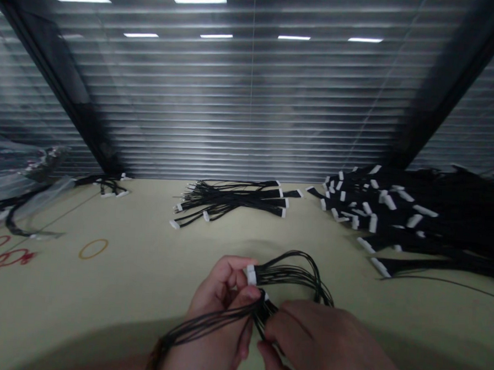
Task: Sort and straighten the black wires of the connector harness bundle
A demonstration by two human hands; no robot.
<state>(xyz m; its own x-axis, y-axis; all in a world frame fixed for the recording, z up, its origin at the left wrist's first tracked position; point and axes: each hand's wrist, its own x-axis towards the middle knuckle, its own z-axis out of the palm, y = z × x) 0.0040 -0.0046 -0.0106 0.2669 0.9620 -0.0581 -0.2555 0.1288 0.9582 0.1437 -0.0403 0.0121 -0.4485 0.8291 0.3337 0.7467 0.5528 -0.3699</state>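
A bundle of thin black wires (296, 273) with a white connector (251, 274) loops between both my hands low in the middle of the view. My left hand (219, 310) is closed, pinching the wires just behind the white connector. My right hand (325, 344) is closed on the same wires where the strands cross at the loop's base. Loose black strands trail from my left hand down to the left across my wrist.
On the pale tabletop (143, 268) lie a small pile of black harnesses (233, 198) ahead, a large heap (419, 216) at right, more cables (106, 184) far left. A yellow rubber band (93, 249) and red ones (3, 258) lie left. Slatted blinds stand behind.
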